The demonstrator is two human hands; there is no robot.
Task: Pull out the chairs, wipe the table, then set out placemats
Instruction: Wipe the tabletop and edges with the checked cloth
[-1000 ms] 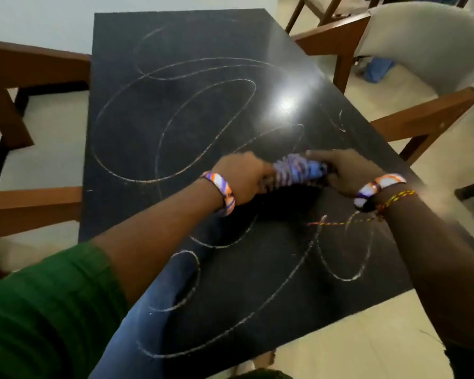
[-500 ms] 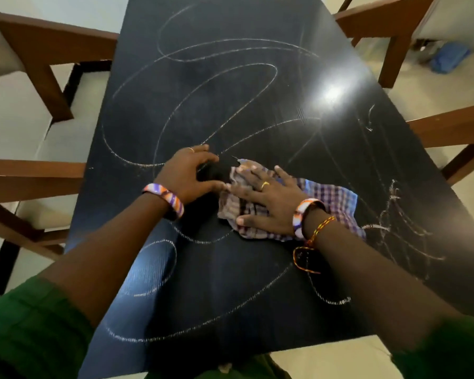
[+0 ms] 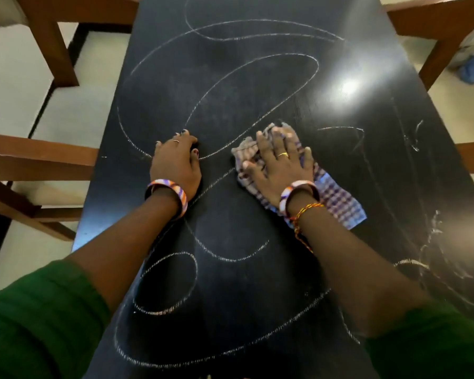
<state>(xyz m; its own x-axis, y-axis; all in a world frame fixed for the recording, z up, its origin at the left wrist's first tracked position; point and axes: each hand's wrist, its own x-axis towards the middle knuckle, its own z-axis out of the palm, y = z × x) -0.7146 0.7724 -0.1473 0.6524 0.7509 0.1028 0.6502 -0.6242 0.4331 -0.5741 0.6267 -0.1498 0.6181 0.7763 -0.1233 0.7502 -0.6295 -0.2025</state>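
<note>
Two hands work on one long dark surface [image 3: 257, 283], which fills most of the view and is looped all over with pale chalky lines, so the wiping looks barely begun. Chairs flank it: wooden frames with pale seats on the left [image 3: 39, 157] and on the right [image 3: 433, 26], standing back from the edges, probably pulled out so the person can lean in over the top. No placemats show anywhere. The checked cloth [image 3: 337, 198], purple and white, lies rumpled right of centre, part bunched ahead of the fingers and a flatter tail trailing back beside the wrist. The right hand [image 3: 281, 165] lies on it with fingers straight and spread, pressing it flat to the top so it can be pushed across the marks. The left hand [image 3: 175, 162] rests on the bare top just beside a chalk line, holding nothing; its fingers seem slightly bent at the tips, though blur makes that uncertain, and it likely serves as a brace.
</note>
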